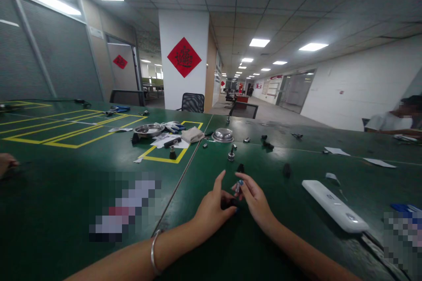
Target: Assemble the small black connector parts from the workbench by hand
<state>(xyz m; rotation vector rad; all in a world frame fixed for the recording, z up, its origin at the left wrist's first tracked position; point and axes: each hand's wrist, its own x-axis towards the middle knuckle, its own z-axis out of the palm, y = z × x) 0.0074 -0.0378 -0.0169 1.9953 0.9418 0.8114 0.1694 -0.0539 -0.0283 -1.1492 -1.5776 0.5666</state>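
My two hands meet low on the green table (66, 193), a little right of centre. My left hand (211, 208), with a silver bangle on its wrist, has its index finger raised and its thumb pressed on a small black part (228, 204) on the table. My right hand (253, 197) pinches a small silvery piece with a blue tip (238, 185) between its fingertips, held upright just above the black part. Small black parts (240, 167) lie just beyond my fingers.
A white oblong device (334, 205) lies to the right. Further back are two metal bowls (223, 135), a folded cloth (193, 134), papers, small metal and black parts, and yellow tape lines. Another person sits at far right (395, 120); someone's hand (6, 162) shows at the left edge.
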